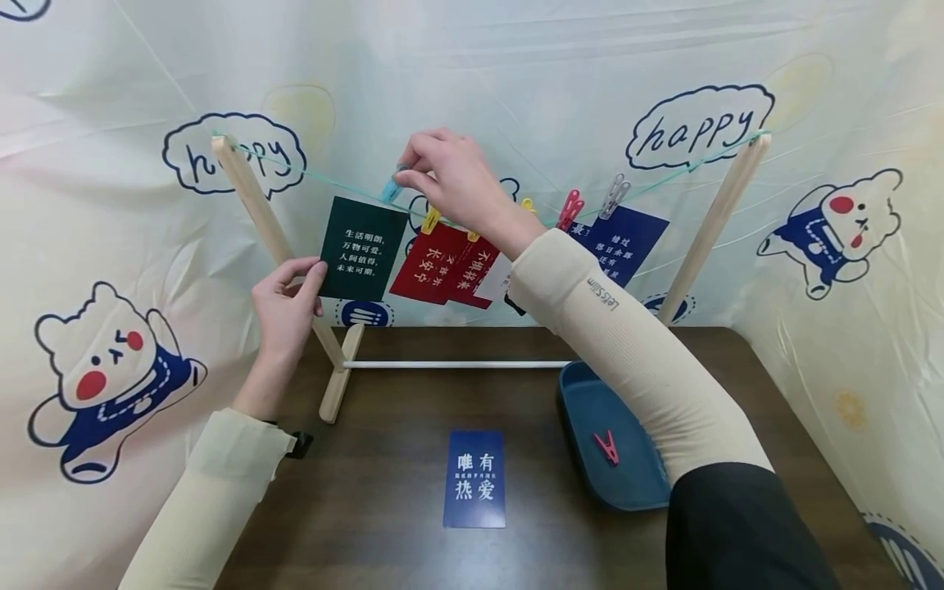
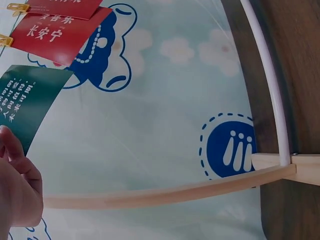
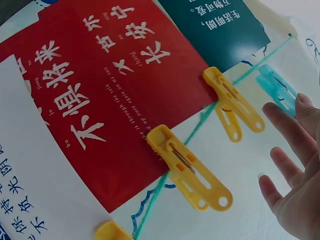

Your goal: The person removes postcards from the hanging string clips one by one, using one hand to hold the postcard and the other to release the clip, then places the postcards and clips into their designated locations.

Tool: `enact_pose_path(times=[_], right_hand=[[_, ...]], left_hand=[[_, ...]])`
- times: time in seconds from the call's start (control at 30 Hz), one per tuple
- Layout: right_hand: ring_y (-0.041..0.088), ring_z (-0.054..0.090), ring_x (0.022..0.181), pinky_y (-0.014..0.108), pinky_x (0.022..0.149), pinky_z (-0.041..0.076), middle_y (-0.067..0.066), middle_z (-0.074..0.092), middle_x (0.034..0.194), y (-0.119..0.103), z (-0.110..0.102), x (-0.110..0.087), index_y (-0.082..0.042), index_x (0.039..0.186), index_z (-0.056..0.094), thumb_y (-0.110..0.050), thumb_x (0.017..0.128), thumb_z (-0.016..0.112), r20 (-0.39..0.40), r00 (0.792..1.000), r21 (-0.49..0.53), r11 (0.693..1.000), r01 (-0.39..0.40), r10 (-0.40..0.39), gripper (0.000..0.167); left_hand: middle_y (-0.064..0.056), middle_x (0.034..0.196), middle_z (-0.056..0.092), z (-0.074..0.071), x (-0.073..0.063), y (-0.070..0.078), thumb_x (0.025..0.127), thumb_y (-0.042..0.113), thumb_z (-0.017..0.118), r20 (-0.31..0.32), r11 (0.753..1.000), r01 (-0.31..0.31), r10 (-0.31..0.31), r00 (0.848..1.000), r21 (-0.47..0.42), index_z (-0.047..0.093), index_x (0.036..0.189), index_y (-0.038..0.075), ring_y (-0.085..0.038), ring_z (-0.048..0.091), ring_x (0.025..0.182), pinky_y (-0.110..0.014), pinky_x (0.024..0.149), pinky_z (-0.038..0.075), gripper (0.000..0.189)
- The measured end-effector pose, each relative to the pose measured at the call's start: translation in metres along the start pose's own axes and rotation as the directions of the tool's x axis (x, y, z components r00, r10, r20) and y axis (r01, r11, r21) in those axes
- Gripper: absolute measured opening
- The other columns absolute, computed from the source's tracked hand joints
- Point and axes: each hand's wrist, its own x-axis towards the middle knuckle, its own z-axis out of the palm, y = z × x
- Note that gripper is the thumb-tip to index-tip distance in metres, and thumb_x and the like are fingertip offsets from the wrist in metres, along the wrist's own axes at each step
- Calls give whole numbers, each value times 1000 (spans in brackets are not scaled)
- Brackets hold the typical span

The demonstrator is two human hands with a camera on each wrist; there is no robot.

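Note:
A dark green card (image 1: 361, 246) with white writing hangs upright at the left end of a thin green string (image 1: 324, 177). My left hand (image 1: 288, 305) pinches its lower left edge between thumb and fingers. With thumb and index finger my right hand (image 1: 459, 182) pinches a light blue clothespin (image 1: 390, 192) at the string, close to the card's top right corner. In the right wrist view the clothespin (image 3: 278, 90) lies near the string; whether it bites the card I cannot tell. Beside the green card, red cards (image 1: 428, 266) hang from yellow clothespins (image 1: 431, 220).
Wooden posts (image 1: 254, 201) and a white rod (image 1: 457, 365) form the frame. Further right hang a dark blue card (image 1: 627, 242), a pink clothespin (image 1: 570, 210) and a grey clothespin (image 1: 614, 195). On the table lie a blue card (image 1: 474, 479) and a blue tray (image 1: 578, 447) holding a pink clothespin (image 1: 607, 447).

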Motion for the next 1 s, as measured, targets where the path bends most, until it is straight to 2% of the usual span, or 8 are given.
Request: enact_pose_path(times=[0.23, 0.5, 0.77, 1.0], right_hand=[[16, 52, 133, 24, 114, 29, 5, 65, 131, 0, -7, -9, -11, 118, 68, -32, 103, 67, -62, 997, 13, 999, 43, -42, 26], [18, 49, 134, 24, 115, 31, 7, 64, 135, 8, -13, -26, -9, 124, 71, -32, 102, 68, -89, 995, -7, 999, 52, -52, 31], [20, 47, 138, 28, 119, 29, 9, 66, 134, 24, -18, -49, -6, 126, 69, -28, 102, 69, -100, 994, 25, 998, 54, -52, 33], [22, 47, 137, 35, 119, 31, 11, 67, 133, 38, -23, -69, -4, 130, 68, -25, 100, 72, -109, 992, 75, 995, 67, -59, 36]], left_hand=[[0, 95, 69, -6, -6, 6, 99, 19, 74, -25, 996, 0, -2, 1000, -86, 78, 112, 3, -10, 49, 48, -15, 48, 44, 21], [0, 93, 71, -8, -21, 8, 98, 19, 75, -41, 993, 12, -17, 999, -114, 78, 111, 2, -12, 46, 47, -17, 46, 42, 21], [-1, 93, 72, -4, -36, 9, 97, 17, 76, -40, 990, 31, -37, 999, -137, 78, 110, 1, -12, 45, 45, -17, 45, 42, 21], [-1, 88, 72, -1, -49, 10, 97, 10, 75, 0, 980, 38, -39, 999, -197, 76, 109, -2, -14, 45, 41, -17, 42, 40, 17]])
